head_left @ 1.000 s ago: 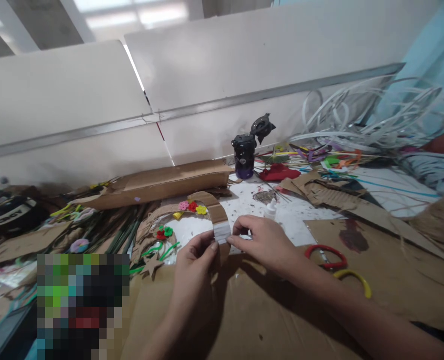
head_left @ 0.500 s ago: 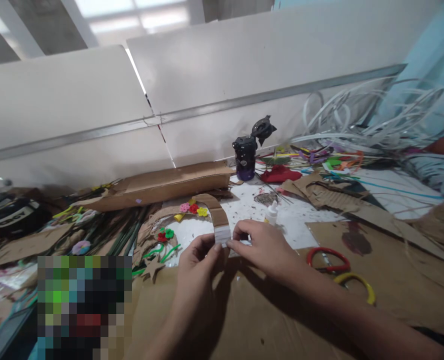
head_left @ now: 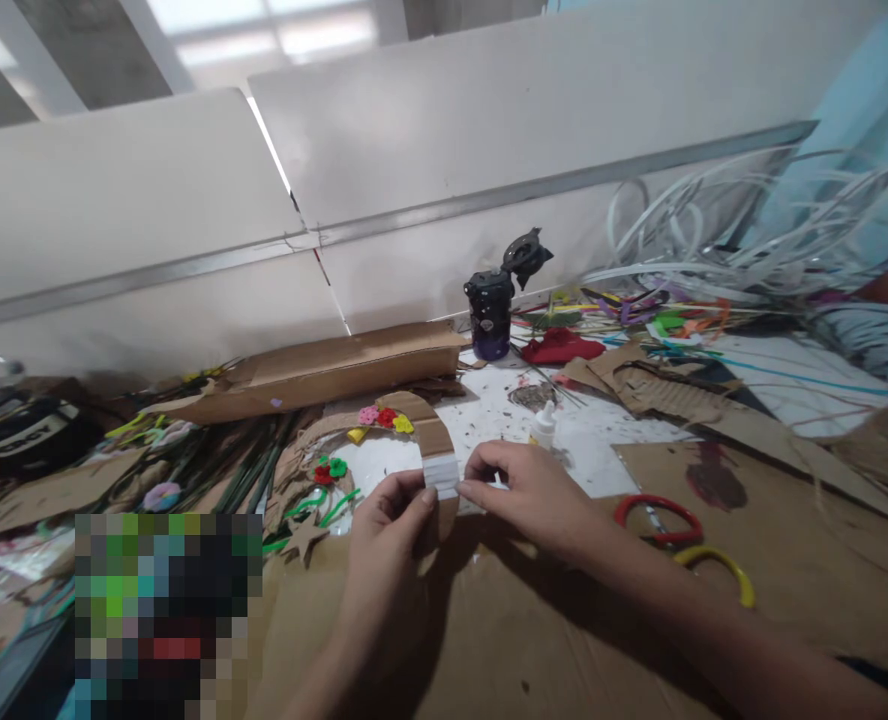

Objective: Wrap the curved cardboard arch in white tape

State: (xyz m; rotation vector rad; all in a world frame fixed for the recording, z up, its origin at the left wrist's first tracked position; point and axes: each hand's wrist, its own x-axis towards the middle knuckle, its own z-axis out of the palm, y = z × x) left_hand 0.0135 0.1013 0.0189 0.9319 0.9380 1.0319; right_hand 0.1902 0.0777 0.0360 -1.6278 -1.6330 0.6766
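Observation:
A curved brown cardboard piece [head_left: 435, 437], like part of a ring, is held up in front of me. A white strip [head_left: 439, 474], paper or string-like, wraps across it in several bands. My left hand [head_left: 391, 515] pinches the cardboard's inner edge between thumb and fingers. On the outer edge, the fingertips of my right hand [head_left: 515, 490] close on the white strip. Small pink, red and yellow felt-like flowers [head_left: 387, 418] show along the top of the curve. Red and green flowers [head_left: 330, 470] and a cardboard star [head_left: 305, 540] are to the left.
A white glue bottle [head_left: 544, 428] stands beyond my right hand. Scissors with red and yellow handles [head_left: 658, 520] lie on the cardboard sheet [head_left: 564, 640]. Farther back are a dark jar [head_left: 490, 315] with its lid up and a long cardboard box [head_left: 339, 370]. White tubing [head_left: 751, 230] coils at right.
The cardboard piece has turned and shifted slightly left in my left hand, showing more of the white bands. My right fingers stay by its outer edge.

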